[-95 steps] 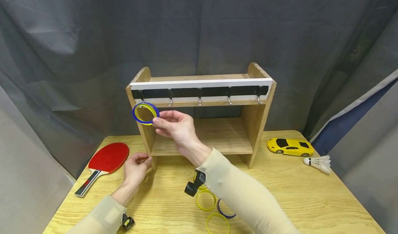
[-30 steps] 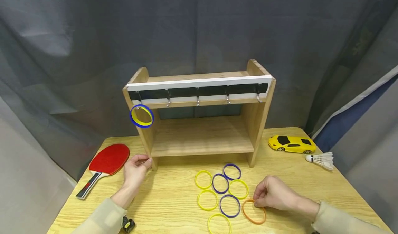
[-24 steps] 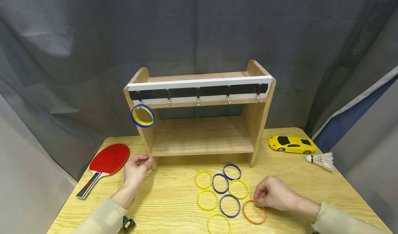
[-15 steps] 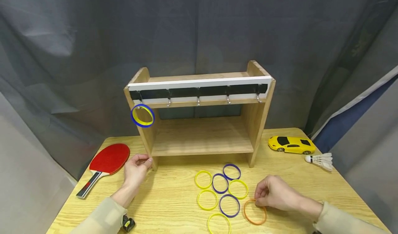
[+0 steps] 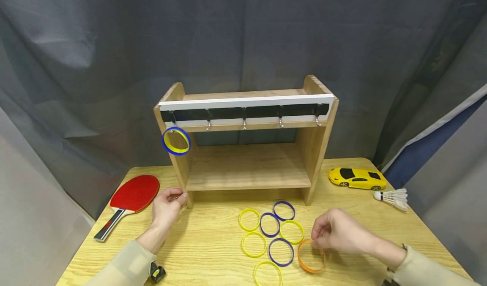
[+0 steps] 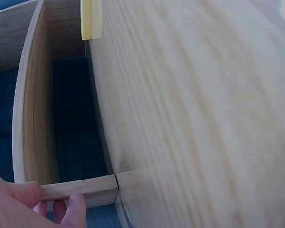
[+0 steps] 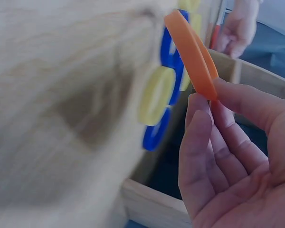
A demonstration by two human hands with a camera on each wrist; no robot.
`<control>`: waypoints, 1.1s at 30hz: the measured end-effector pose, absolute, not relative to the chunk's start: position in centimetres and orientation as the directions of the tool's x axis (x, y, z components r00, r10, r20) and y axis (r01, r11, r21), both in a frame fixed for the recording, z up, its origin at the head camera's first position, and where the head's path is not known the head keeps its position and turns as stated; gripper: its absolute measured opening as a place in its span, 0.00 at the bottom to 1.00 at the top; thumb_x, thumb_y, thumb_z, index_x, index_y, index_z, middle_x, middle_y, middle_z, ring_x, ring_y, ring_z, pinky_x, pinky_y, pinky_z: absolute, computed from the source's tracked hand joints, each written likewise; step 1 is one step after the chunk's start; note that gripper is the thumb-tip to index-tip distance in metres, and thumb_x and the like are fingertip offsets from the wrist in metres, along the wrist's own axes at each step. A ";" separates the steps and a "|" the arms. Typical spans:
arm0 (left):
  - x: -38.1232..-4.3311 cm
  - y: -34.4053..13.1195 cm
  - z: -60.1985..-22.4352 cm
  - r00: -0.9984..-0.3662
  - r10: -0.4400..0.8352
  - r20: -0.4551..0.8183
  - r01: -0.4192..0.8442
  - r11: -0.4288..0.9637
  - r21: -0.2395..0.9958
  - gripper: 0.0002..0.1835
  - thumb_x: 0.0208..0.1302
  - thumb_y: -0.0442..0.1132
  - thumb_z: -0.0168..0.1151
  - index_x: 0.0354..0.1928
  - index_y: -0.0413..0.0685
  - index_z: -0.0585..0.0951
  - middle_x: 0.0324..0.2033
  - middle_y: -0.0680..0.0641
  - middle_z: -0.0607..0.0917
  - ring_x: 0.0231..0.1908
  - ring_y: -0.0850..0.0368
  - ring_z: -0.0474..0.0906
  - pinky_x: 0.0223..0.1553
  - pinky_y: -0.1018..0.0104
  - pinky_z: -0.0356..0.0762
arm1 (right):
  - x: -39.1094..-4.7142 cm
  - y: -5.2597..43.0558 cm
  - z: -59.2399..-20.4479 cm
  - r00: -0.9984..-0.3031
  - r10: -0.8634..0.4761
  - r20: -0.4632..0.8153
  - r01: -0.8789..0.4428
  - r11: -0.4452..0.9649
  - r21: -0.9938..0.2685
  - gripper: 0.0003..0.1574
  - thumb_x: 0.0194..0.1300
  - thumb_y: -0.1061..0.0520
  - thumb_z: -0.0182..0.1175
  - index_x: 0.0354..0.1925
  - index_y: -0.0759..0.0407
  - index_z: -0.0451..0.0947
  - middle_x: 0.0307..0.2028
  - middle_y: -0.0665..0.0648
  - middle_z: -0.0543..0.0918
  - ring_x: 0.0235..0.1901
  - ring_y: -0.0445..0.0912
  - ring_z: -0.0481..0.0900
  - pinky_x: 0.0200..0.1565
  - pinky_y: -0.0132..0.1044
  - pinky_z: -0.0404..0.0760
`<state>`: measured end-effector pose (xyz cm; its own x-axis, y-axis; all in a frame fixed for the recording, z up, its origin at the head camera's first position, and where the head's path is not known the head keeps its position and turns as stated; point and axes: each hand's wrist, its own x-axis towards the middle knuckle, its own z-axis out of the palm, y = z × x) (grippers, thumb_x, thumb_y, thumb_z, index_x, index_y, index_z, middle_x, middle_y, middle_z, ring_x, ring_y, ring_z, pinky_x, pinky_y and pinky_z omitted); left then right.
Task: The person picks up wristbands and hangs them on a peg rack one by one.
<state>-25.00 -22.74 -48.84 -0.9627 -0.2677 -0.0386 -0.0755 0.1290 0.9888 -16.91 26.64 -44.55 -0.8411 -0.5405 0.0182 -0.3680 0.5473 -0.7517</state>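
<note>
My right hand (image 5: 340, 233) pinches an orange ring (image 7: 192, 52), a thin flat band, between thumb and fingertips. In the head view the ring stands tilted close over the table's front right. Left of it lie several yellow rings (image 5: 254, 257) and three blue rings (image 5: 281, 265). My left hand (image 5: 165, 208) grips the front edge of the wooden shelf's left side panel near its foot; the left wrist view shows thumb and fingers round that edge (image 6: 99, 185). A blue ring (image 5: 176, 153) and a yellow one hang together on the shelf's leftmost hook.
Several metal hooks (image 5: 244, 124) line the black strip on the wooden shelf (image 5: 247, 165). A red table tennis bat (image 5: 135, 192) lies at the left. A yellow toy car (image 5: 357, 178) and a shuttlecock (image 5: 392, 198) lie at the right. Grey cloth (image 5: 243, 36) hangs behind.
My right hand went from beside the leftmost hook to the orange ring, leaving the blue and yellow rings hanging. Just now it tilts the orange ring up. The left hand keeps its place.
</note>
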 end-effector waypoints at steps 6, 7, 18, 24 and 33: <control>-25.0 -22.7 -48.8 -0.964 -0.265 -0.037 -0.075 0.134 0.988 0.16 0.77 0.30 0.70 0.61 0.29 0.83 0.56 0.33 0.91 0.42 0.65 0.88 0.44 0.76 0.90 | -16.8 25.8 -42.3 -0.833 -0.549 0.063 -0.402 0.524 -0.751 0.09 0.61 0.63 0.81 0.31 0.53 0.90 0.25 0.43 0.90 0.25 0.29 0.79 0.27 0.28 0.81; -24.9 -22.6 -48.8 -0.964 -0.264 -0.037 -0.074 0.134 0.988 0.16 0.77 0.30 0.70 0.61 0.29 0.83 0.56 0.33 0.91 0.42 0.65 0.88 0.44 0.76 0.90 | -16.7 25.6 -42.0 -0.834 -0.548 0.063 -0.401 0.525 -0.751 0.09 0.61 0.62 0.81 0.31 0.52 0.90 0.25 0.43 0.90 0.25 0.30 0.79 0.27 0.27 0.80; -24.7 -22.5 -48.6 -0.963 -0.268 -0.027 -0.064 0.130 0.989 0.15 0.76 0.30 0.71 0.59 0.29 0.83 0.51 0.38 0.92 0.41 0.64 0.88 0.44 0.74 0.91 | -17.4 23.8 -37.5 -0.816 -0.561 0.140 -0.483 0.528 -0.699 0.08 0.62 0.61 0.83 0.34 0.51 0.92 0.29 0.44 0.92 0.27 0.31 0.83 0.29 0.29 0.86; -24.7 -22.5 -48.5 -0.961 -0.275 -0.032 -0.065 0.114 0.991 0.15 0.76 0.29 0.71 0.58 0.29 0.83 0.48 0.41 0.92 0.40 0.65 0.89 0.44 0.74 0.91 | -18.1 22.7 -34.9 -0.822 -0.548 0.156 -0.484 0.526 -0.699 0.09 0.61 0.61 0.84 0.36 0.52 0.92 0.33 0.46 0.95 0.29 0.34 0.87 0.33 0.31 0.90; -24.6 -22.5 -48.3 -0.963 -0.267 -0.027 -0.066 0.136 0.988 0.15 0.77 0.29 0.70 0.59 0.29 0.83 0.52 0.36 0.92 0.43 0.62 0.89 0.45 0.74 0.91 | -19.3 21.0 -32.1 -0.825 -0.515 0.234 -0.491 0.446 -0.749 0.09 0.62 0.64 0.83 0.39 0.57 0.93 0.36 0.54 0.96 0.33 0.39 0.92 0.40 0.32 0.95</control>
